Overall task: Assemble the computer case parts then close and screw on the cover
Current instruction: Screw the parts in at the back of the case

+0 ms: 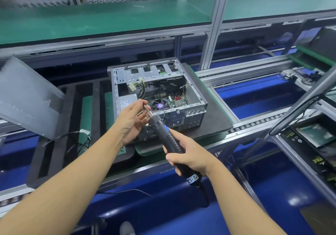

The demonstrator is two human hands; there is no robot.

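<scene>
- Right hand (189,157) grips the handle of the black electric screwdriver (161,127).
- Left hand (131,120) pinches its silver bit.
- Open grey metal computer case (194,115) lies on a black pad (216,124), just beyond.

Side panel (27,96), mid-left: blurred, cut by left frame edge. Electric screwdriver (169,140) bit tip hidden between left hand (131,120) fingertips. Label (193,178) at screwdriver base: unreadable.

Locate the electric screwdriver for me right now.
Head view, centre: the electric screwdriver is gripped in the right hand, its bit end pinched by the left hand, over the near edge of the open computer case.
</scene>
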